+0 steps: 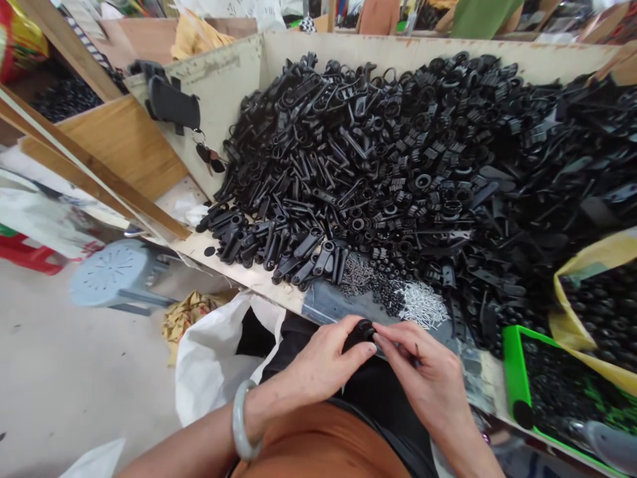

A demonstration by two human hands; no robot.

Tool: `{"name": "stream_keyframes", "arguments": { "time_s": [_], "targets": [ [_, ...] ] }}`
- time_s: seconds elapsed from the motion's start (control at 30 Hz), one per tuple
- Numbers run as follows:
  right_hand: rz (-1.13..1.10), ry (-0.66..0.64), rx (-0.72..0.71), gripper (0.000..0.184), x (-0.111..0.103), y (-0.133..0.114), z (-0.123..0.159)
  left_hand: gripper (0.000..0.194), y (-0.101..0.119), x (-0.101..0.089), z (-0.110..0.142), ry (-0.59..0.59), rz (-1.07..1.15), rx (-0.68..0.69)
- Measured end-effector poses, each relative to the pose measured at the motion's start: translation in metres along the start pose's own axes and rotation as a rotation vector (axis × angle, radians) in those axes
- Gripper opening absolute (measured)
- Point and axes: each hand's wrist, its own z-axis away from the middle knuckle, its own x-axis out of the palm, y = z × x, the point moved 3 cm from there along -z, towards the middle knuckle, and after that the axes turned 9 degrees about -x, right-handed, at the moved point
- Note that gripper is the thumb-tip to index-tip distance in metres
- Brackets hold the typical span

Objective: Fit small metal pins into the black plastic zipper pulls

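A small round black plastic part [365,328] is pinched between the thumb and fingers of my left hand [326,358], just in front of the table edge. My right hand [428,365] meets it from the other side, its thumb and forefinger closed at the part's edge. Whatever lies between those right fingertips is too small to make out. A thin dark piece [417,355] shows by the curled fingers of the right hand. Beyond my hands lie a pile of silver screws [423,304], small brown-grey pieces [355,275] and small black pieces [391,295].
A large heap of black plastic parts [348,146] fills the wooden-walled table. On the right are a green tray [515,372] and a yellow-rimmed bag [572,305]. A white sack [209,358] hangs below the edge; a blue stool [112,272] stands left. Keys [209,158] hang from a black holder.
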Motion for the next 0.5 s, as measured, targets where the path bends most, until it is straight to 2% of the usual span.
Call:
{"name": "stream_keyframes", "arguments": {
  "time_s": [0.13,0.23,0.33,0.4,0.5],
  "targets": [
    [0.011,-0.023,-0.047,0.02,-0.002,-0.006,0.001,0.03,0.002,0.002,0.001,0.078,-0.108,0.03],
    [0.035,-0.006,0.004,0.022,-0.006,-0.008,0.003,0.03,0.005,0.002,0.004,0.085,-0.166,0.075],
    [-0.012,-0.002,0.104,0.032,-0.01,-0.009,0.009,0.032,0.008,-0.001,0.014,0.001,-0.238,0.168],
    [-0.078,-0.057,0.126,0.031,-0.008,-0.01,0.015,0.033,0.005,-0.003,0.024,-0.08,-0.284,0.214],
    [-0.141,-0.135,0.126,0.025,0.004,-0.011,0.026,0.032,-0.01,0.0,0.034,-0.147,-0.276,0.173]
  ]
}}
